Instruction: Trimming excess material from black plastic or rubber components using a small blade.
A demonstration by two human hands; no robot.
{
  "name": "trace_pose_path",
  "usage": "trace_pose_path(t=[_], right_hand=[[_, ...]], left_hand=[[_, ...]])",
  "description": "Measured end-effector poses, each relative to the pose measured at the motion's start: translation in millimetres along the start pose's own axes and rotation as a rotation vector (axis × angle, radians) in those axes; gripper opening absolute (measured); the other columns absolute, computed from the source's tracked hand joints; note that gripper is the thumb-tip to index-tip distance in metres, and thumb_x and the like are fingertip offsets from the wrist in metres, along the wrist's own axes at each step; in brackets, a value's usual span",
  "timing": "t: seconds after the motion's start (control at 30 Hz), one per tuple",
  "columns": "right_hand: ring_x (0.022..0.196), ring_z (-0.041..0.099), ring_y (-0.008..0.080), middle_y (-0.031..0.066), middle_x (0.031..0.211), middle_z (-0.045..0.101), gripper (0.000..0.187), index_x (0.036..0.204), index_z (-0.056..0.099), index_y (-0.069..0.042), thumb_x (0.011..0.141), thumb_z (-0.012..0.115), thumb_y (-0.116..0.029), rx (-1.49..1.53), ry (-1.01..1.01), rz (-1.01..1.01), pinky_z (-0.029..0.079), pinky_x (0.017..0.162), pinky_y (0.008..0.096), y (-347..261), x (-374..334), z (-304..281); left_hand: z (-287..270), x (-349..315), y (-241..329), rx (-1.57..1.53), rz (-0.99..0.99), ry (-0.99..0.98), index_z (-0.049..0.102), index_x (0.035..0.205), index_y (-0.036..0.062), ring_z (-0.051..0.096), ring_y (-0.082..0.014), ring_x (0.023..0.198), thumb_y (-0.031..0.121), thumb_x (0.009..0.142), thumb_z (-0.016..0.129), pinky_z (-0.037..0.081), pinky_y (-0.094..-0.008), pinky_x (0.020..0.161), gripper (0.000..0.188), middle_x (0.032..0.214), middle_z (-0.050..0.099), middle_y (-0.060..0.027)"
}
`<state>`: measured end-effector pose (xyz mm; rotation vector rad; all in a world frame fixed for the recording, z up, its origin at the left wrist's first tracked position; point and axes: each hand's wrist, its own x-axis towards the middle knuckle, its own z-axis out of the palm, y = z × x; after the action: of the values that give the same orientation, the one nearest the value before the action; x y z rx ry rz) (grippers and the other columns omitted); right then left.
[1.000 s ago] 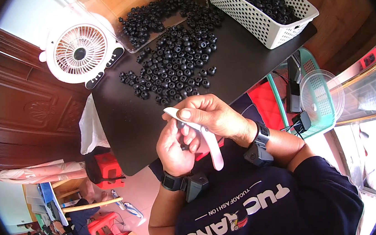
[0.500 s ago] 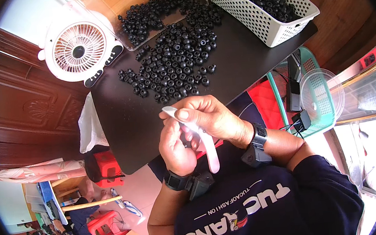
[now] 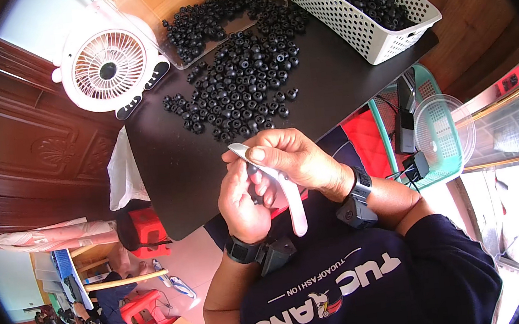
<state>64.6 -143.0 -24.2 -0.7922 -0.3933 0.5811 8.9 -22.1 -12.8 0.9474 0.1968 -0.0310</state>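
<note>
Two hands meet over the bench's (image 3: 167,190) near edge: the right hand (image 3: 294,158) is closed on a knife (image 3: 293,203), thumb across its blade, the pale handle sticking out toward the body; the left hand (image 3: 242,205) is half curled, palm up, just under the blade. Dark bits show at its fingers — perhaps one or more of the small black pieces, but too small to tell whether it grips any. Just beyond, a broad loose pile (image 3: 242,88) of these pieces, round and holed, lies on the bench. Off to the right, a green basket (image 3: 455,157) below bench level has a black device (image 3: 405,127) and a clear lid (image 3: 435,121) in or against it. Farther back, a clear tray (image 3: 181,66) holds many more pieces, its heap running into the pile, and a white basket (image 3: 346,23) at the far right corner is well filled with black pieces too. Work looks to be mid-batch — plenty remains loose, though which lot is finished and which is waiting cannot be told.
</note>
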Motion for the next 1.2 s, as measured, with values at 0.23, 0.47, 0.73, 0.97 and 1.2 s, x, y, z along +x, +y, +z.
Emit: trace_pose_path(t=[0.23,0.47,0.73,0.97,1.2], right_hand=[[0.066,0.064,0.012,0.0176,0.112,0.063,0.026,0.085,0.062,0.0,0.094,0.055,-0.024,-0.119,0.009,-0.072,0.055,0.055,0.0235,11.4,2.2,-0.3],[0.065,0.064,0.0117,0.0199,0.112,0.062,0.031,0.083,0.061,0.0,0.095,0.054,-0.028,0.038,0.002,-0.008,0.055,0.054,0.0238,-1.6,-3.0,1.8],[0.069,0.063,0.0113,0.0194,0.113,0.062,0.028,0.08,0.06,-0.001,0.094,0.056,-0.024,-0.025,0.02,-0.016,0.055,0.057,0.0234,-1.7,-2.2,4.3],[0.08,0.062,0.0117,0.0182,0.11,0.064,0.027,0.076,0.059,-0.002,0.093,0.058,-0.022,-0.059,0.008,-0.083,0.053,0.068,0.0258,5.0,-0.1,4.0],[0.079,0.063,0.0133,0.0177,0.11,0.064,0.028,0.078,0.06,-0.003,0.095,0.055,-0.024,-0.034,0.01,-0.084,0.054,0.07,0.0267,7.0,-0.2,2.7]], left_hand=[[-2.1,-1.1,-4.6,0.095,0.065,-0.017,0.045,0.074,0.0116,0.038,-0.0075,0.047,0.037,0.097,0.038,0.029,-0.0222,0.041,0.035,0.059,0.04,0.0033],[-3.1,-0.4,-3.9,0.007,-0.001,-0.026,0.045,0.075,0.012,0.039,-0.0074,0.048,0.038,0.097,0.038,0.029,-0.0221,0.042,0.035,0.059,0.041,0.0035],[-2.7,-0.3,-1.4,0.04,0.012,-0.018,0.045,0.075,0.0127,0.038,-0.0073,0.048,0.039,0.097,0.038,0.029,-0.0219,0.042,0.035,0.059,0.04,0.0037],[-1.2,-1.6,-3.6,0.073,0.058,0.0,0.044,0.075,0.0116,0.039,-0.0078,0.048,0.038,0.097,0.039,0.03,-0.0221,0.042,0.034,0.06,0.04,0.0028],[-1.3,0.1,-7.7,0.054,0.036,0.068,0.044,0.074,0.0114,0.038,-0.0086,0.047,0.037,0.097,0.038,0.031,-0.0224,0.042,0.035,0.06,0.04,0.0019]])
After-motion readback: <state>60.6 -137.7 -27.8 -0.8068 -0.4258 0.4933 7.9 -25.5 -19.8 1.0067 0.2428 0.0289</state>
